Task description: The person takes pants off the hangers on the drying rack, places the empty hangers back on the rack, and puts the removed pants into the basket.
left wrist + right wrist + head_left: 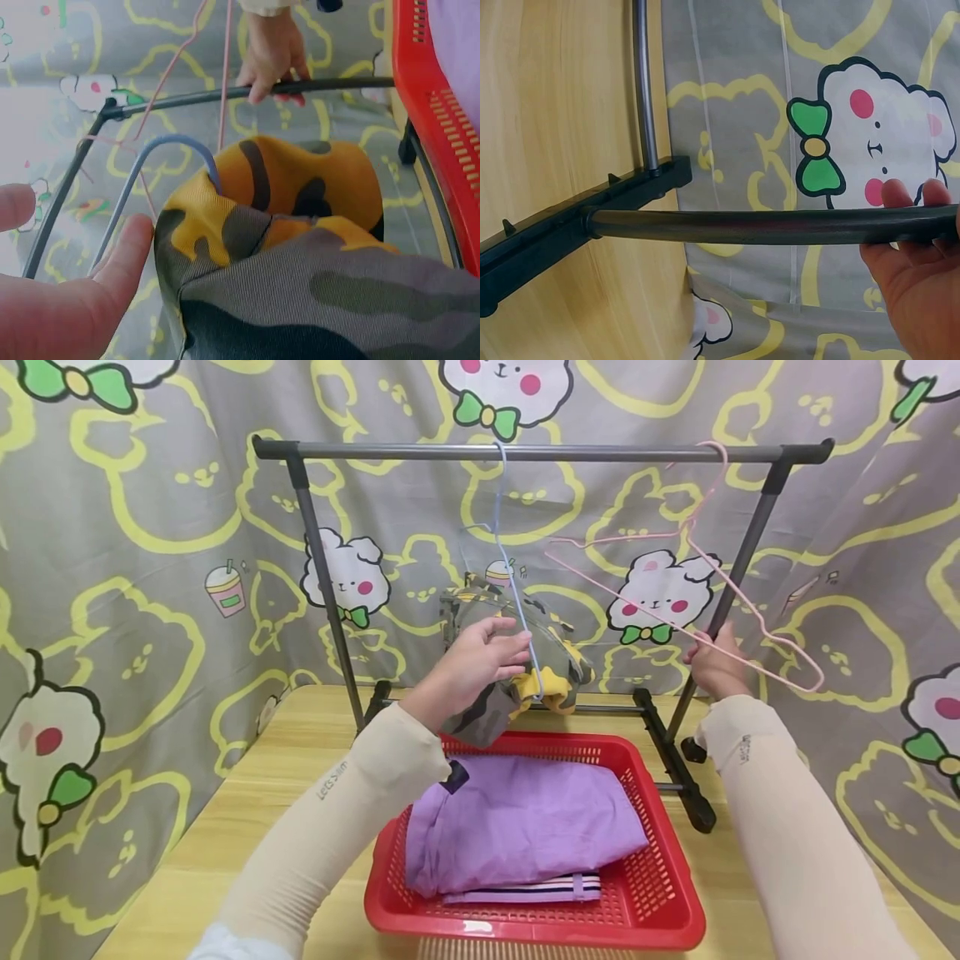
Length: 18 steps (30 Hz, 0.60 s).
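Currently the left hand [480, 660], fingers loosely spread, is by the blue hanger [171, 139] (camo garment [551, 645] on it); the right hand [720, 668] grips the rack post [744, 560].

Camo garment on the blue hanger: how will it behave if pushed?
The camo garment will likely swing, since the blue hanger hooks over the rail. Probably floppy, judging by its folds. It might slide sideways too: the rail looks smooth.

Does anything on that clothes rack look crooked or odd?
Yes. The pink hanger hangs bare and skewed on the rack, one end appearing lower than the other. The camouflage garment on the blue hanger looks bunched up rather than hanging flat.
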### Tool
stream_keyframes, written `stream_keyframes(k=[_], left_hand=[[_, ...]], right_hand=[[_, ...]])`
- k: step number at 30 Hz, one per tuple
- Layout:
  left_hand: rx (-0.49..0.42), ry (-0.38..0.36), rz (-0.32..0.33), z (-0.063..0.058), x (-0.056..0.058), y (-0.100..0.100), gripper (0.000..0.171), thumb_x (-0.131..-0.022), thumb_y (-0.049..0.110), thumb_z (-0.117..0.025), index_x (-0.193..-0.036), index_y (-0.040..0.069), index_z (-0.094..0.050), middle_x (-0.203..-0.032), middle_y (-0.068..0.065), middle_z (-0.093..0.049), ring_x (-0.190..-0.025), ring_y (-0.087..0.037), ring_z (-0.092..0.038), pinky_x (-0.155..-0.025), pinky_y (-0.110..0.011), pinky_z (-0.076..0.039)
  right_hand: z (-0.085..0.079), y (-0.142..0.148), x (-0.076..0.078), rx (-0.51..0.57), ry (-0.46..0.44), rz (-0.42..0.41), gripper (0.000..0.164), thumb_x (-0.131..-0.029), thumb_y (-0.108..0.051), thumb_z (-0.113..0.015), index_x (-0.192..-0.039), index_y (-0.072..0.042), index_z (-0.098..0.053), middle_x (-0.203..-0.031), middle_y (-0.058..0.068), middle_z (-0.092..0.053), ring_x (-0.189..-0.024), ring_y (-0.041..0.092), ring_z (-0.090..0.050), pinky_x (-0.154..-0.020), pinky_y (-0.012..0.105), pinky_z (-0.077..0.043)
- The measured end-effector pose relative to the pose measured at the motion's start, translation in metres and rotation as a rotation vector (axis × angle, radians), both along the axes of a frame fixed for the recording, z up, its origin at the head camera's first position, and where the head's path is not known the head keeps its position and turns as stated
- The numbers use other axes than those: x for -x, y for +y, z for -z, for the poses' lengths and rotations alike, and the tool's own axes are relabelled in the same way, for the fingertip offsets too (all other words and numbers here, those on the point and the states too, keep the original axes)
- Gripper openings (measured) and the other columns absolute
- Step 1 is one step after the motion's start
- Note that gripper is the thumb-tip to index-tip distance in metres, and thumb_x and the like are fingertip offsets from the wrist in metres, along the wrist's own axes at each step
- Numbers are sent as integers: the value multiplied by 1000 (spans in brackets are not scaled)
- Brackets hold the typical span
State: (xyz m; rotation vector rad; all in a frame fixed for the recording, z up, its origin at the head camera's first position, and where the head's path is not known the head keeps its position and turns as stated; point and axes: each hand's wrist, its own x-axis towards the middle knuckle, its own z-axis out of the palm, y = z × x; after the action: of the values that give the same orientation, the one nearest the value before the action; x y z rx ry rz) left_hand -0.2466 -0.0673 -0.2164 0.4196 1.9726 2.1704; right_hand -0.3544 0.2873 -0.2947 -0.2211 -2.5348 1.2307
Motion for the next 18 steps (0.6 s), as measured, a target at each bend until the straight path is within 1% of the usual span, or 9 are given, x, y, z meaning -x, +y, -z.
stream_keyframes(k=[4, 8, 14, 18], left_hand=[[7, -23, -2, -1, 0, 5, 53, -91, 16, -56, -136, 2, -31, -127, -17, -48, -104, -29, -56, -84, -35, -47], [19, -24, 0, -1, 0, 6, 54, -91, 16, -56, -137, 3, -30, -126, -17, -49, -98, -30, -58, -81, -36, -48], [49, -17, -5, -2, -1, 0, 55, -92, 19, -56, -138, 5, -30, -123, -17, -51, -94, -28, -58, -78, -36, -49], [89, -10, -35, -3, -3, -6, 55, -91, 21, -58, -137, 6, -32, -120, -15, -53, -93, -26, -56, -76, -35, -49]], right_hand=[[2, 1, 2, -11, 0, 6, 33, -99, -34, -25, -117, -6, -28, -93, 10, -54, -74, 13, -56, -66, 31, -45], [1, 0, 1, -26, -6, 4, 32, -100, -32, -25, -118, -6, -28, -92, 9, -56, -76, 15, -56, -67, 32, -46], [1, 0, 0, -22, -5, -5, 32, -100, -31, -25, -118, -6, -28, -90, 8, -56, -76, 15, -55, -67, 31, -46], [1, 1, -1, -24, 10, -9, 31, -100, -31, -25, -118, -5, -28, -90, 9, -56, -75, 14, -56, -68, 32, -46]])
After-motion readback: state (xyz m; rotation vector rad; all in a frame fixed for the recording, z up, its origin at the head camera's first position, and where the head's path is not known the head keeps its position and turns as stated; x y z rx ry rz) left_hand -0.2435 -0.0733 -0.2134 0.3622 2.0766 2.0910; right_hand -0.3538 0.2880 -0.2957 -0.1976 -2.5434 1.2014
